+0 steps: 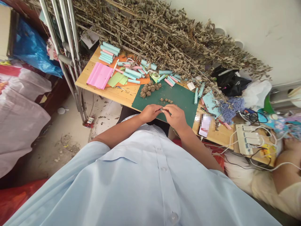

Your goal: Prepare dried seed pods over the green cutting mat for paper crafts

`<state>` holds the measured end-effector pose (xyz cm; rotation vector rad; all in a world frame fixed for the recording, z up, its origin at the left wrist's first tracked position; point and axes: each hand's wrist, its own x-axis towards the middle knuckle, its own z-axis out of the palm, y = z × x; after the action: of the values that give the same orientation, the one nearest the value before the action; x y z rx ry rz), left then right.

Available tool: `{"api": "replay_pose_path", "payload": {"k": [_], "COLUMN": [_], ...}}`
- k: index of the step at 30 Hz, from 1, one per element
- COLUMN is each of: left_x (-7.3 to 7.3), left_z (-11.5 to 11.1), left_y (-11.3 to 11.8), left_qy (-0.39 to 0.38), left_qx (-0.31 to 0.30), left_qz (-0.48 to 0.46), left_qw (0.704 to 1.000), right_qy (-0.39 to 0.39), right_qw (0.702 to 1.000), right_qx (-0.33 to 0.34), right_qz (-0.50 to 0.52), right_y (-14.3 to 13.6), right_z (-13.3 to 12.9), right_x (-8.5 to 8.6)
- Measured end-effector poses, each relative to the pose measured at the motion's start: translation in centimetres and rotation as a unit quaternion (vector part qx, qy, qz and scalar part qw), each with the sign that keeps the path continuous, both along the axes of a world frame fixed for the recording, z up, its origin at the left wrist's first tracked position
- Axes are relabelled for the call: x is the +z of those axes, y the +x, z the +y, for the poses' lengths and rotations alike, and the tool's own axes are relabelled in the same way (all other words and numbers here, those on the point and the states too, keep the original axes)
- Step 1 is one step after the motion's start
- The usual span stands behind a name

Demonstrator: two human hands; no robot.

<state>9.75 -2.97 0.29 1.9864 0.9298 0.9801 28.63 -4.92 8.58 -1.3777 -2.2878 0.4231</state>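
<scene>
My left hand and my right hand meet at the near edge of a dark green mat. Both are closed in a pinch, fingertips against fingertips. Whatever sits between them is tiny and mostly covered by the fingers, so its kind does not show. Just beyond the hands lies a short row of small brown clumps. A larger heap of round, brown, dried-looking balls rests farther back, at the mat's upper left.
Blue and pink paper rolls and a pink sheet cover the wooden table. Dried leafy stalks lean behind. Metal crutches stand left. A phone, power strip and another person's arm are right.
</scene>
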Motion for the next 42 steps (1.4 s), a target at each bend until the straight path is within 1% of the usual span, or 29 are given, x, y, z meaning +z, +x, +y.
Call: {"api": "replay_pose_path", "payload": {"k": [8,13,18,21,26,29,33,35,39,42], "left_x": [-0.3,-0.6,-0.8,-0.8,-0.3,-0.2,-0.5,-0.7,-0.9,-0.8], "left_z": [0.1,0.1,0.3,0.2,-0.1,-0.2,0.0,0.1,0.2,0.2], "left_y": [0.1,0.1,0.1,0.1,0.2,0.2,0.2,0.2,0.2,0.2], "left_qy": [0.002,0.015,0.019,0.007,-0.029,-0.037,-0.028,-0.02,-0.01,-0.012], "left_qx": [0.0,0.0,-0.004,0.0,0.02,0.021,0.016,0.012,0.013,0.012], "left_qz": [-0.002,0.016,0.01,0.004,-0.023,-0.034,-0.03,-0.024,-0.022,-0.019], "left_qw": [1.0,1.0,1.0,1.0,0.999,0.999,0.999,0.999,1.0,1.0], "right_qy": [-0.043,-0.079,-0.097,-0.105,-0.106,-0.098,-0.075,-0.066,-0.056,-0.061], "right_qw": [0.996,0.984,0.973,0.974,0.988,0.991,0.992,0.992,0.992,0.989], "right_qx": [0.028,0.045,0.044,0.045,0.041,0.043,0.062,0.06,0.027,0.013], "right_qz": [-0.078,-0.155,-0.203,-0.198,-0.109,-0.08,-0.082,-0.089,-0.114,-0.131], "right_y": [-0.3,-0.9,-1.5,-1.6,-0.9,-0.4,-0.3,-0.4,-1.0,-1.3], "right_z": [0.4,1.2,2.0,2.1,1.5,1.2,1.1,1.1,0.9,0.8], "right_x": [1.4,2.6,3.3,3.4,2.9,2.6,2.6,2.6,2.8,3.2]}}
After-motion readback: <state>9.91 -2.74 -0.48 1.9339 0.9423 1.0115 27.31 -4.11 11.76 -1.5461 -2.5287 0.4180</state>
